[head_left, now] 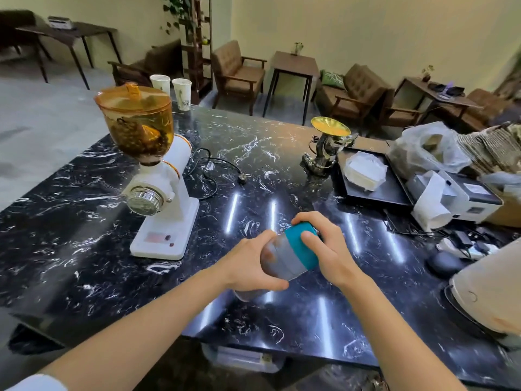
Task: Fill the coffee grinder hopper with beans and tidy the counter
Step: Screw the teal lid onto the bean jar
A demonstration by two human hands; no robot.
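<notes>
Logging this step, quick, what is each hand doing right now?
Left hand: closed around the body of the jar.
Right hand: closed on the jar's teal lid.

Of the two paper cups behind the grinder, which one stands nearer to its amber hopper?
The left paper cup; the right paper cup stands farther from the hopper.
</notes>
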